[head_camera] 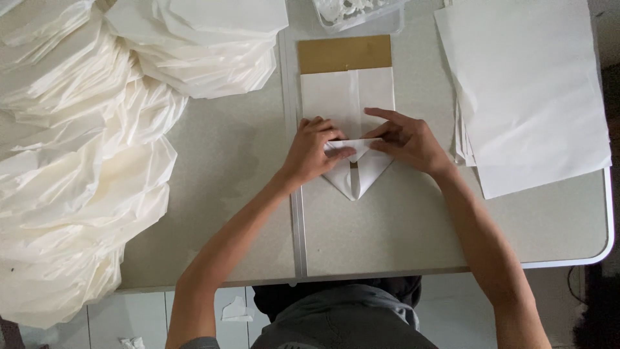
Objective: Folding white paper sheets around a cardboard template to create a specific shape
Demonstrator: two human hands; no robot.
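- spilling over the left edge of the grey table [226,213], a heap of crumpled cream-white paper pieces [71,168] covers the far left corner and reaches down past the near edge.
- a second stack of folded white paper [213,45] lies at the far edge, just right of the heap.
- left hand [313,152] rests near the table's middle, fingers curled and pressed down on the left part of the white paper sheet [349,97], fingertips on its folded flap; it pinches the fold rather than gripping anything whole.
- the sheet lies flat along the table's centre seam, its near end folded to a point [354,187] that juts toward the near edge, below both hands.
- a brown card strip [344,53] sits at the sheet's far end.
- right hand [407,139] touches the flap's right side, fingers partly spread, index finger stretched left over the sheet, the others holding the fold down.
- a clear plastic tray [358,16] stands at the far edge.
- a stack of flat white sheets [523,90] lies by the right edge, well apart from the hands.
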